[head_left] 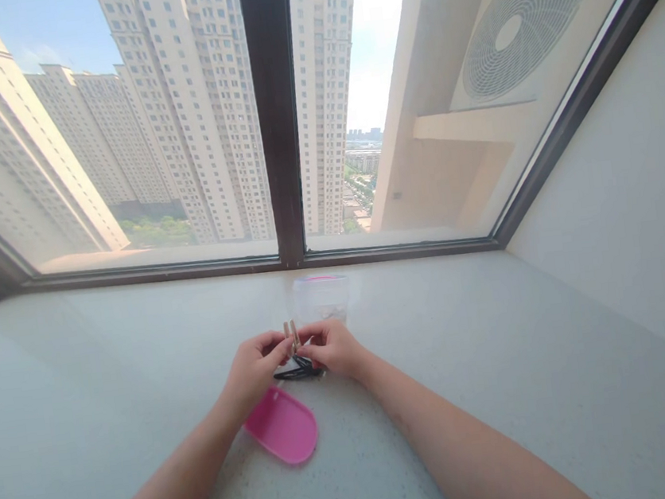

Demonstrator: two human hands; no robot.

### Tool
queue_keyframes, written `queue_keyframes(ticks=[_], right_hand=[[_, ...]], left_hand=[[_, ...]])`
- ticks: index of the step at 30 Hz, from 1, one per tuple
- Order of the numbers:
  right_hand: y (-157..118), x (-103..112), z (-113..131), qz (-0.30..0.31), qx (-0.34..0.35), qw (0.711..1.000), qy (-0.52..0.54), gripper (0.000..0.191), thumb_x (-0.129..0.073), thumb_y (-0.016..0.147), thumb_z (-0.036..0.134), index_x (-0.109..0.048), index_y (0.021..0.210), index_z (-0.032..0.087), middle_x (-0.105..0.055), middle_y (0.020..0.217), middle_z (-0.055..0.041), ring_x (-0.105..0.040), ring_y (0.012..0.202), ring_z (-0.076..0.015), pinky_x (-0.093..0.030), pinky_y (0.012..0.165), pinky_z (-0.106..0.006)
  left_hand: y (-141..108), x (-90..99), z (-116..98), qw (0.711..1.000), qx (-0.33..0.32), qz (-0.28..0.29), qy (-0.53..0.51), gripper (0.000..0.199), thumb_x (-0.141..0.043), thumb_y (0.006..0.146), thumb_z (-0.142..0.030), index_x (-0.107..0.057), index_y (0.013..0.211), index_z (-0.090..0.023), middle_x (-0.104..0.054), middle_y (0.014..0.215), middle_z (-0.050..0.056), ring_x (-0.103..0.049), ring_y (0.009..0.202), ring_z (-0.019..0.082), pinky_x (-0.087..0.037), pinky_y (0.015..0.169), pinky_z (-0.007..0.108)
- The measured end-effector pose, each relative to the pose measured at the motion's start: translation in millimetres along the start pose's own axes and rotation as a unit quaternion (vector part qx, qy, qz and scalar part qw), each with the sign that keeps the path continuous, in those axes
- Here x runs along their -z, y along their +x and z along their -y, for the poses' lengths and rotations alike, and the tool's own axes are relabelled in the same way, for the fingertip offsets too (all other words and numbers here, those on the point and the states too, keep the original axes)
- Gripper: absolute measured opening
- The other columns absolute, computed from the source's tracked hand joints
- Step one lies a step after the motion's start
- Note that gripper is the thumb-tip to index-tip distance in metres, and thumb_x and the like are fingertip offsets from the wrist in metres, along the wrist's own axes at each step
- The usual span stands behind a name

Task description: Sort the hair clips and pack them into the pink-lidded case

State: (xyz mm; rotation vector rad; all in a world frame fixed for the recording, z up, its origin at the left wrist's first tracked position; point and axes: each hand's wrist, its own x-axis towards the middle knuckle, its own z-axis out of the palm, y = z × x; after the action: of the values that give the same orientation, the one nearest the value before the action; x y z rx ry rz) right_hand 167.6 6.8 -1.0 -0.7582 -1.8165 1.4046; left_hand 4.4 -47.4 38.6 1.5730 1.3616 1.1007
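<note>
My left hand [264, 361] and my right hand [332, 347] meet over the sill, fingertips pinched around a small clip-like piece [294, 335] with two upright tan prongs. Whether it is one piece or two side by side, I cannot tell; its lower part is hidden by my fingers. Right below lies a small bundle of thin black strips or cords [299, 369]. Nearer to me, a shallow pink tray or lid [287, 431] rests flat, its left edge partly behind my left wrist. Beyond my right hand stands a clear plastic container [321, 292] with a pink line at its top.
The pale speckled sill [471, 362] spreads to both sides. Behind it rises a window with a dark frame [279, 127], and a white wall [620, 193] closes off the right. Tall buildings [197, 113] and an outdoor fan unit [528, 19] show through the glass.
</note>
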Motion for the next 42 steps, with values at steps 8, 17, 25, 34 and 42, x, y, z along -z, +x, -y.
queue_keyframes(ticks=[8, 17, 25, 34, 42], right_hand=[[0.6, 0.7, 0.5, 0.007, -0.002, 1.000, 0.006, 0.032, -0.067, 0.072, 0.033, -0.071, 0.099, 0.015, -0.064, 0.064, -0.0009, -0.047, 0.042, -0.0058, -0.036, 0.039, -0.016], [0.7, 1.5, 1.4, 0.007, 0.017, 1.000, -0.009, 0.031, -0.067, 0.073, 0.033, -0.072, 0.099, 0.016, -0.060, 0.058, 0.0014, -0.044, 0.040, -0.0054, -0.034, 0.039, -0.016], [-2.6, -2.4, 2.5, -0.011, 0.037, 0.997, -0.064, 0.025, -0.063, 0.077, 0.031, -0.072, 0.096, 0.018, -0.061, 0.066, 0.0008, -0.047, 0.043, -0.0058, -0.034, 0.042, -0.017], [-4.0, -7.2, 6.0, -0.033, 0.054, 0.995, -0.074, 0.028, -0.061, 0.079, 0.032, -0.070, 0.103, 0.020, -0.064, 0.076, -0.0017, -0.052, 0.049, -0.0078, -0.041, 0.048, -0.019], [-6.3, -11.9, 13.9, -0.027, 0.015, 1.000, 0.004, 0.029, -0.058, 0.079, 0.034, -0.071, 0.098, 0.016, -0.067, 0.070, -0.0015, -0.056, 0.052, -0.0101, -0.046, 0.049, -0.021]], left_hand=[[0.2, 1.4, -3.2, 1.000, 0.006, -0.004, 0.025, 0.031, -0.053, 0.077, -0.041, -0.066, 0.069, -0.015, -0.057, 0.060, 0.001, -0.051, 0.062, 0.015, -0.041, 0.060, 0.023], [-0.3, 0.2, -1.7, 0.999, 0.004, -0.014, 0.039, 0.031, -0.055, 0.076, -0.042, -0.069, 0.074, -0.015, -0.066, 0.064, 0.002, -0.055, 0.061, 0.016, -0.039, 0.056, 0.023], [1.9, 1.8, 4.5, 0.999, 0.000, -0.008, 0.035, 0.028, -0.059, 0.074, -0.040, -0.071, 0.075, -0.015, -0.070, 0.070, 0.004, -0.060, 0.066, 0.018, -0.043, 0.059, 0.024], [1.9, -2.4, 4.3, 0.999, -0.009, -0.043, -0.004, 0.029, -0.059, 0.074, -0.038, -0.073, 0.083, -0.013, -0.069, 0.069, 0.004, -0.059, 0.066, 0.018, -0.043, 0.061, 0.024], [0.6, -3.9, 1.0, 0.999, 0.008, -0.048, -0.005, 0.028, -0.059, 0.074, -0.039, -0.071, 0.076, -0.013, -0.066, 0.064, 0.003, -0.058, 0.064, 0.017, -0.043, 0.061, 0.025]])
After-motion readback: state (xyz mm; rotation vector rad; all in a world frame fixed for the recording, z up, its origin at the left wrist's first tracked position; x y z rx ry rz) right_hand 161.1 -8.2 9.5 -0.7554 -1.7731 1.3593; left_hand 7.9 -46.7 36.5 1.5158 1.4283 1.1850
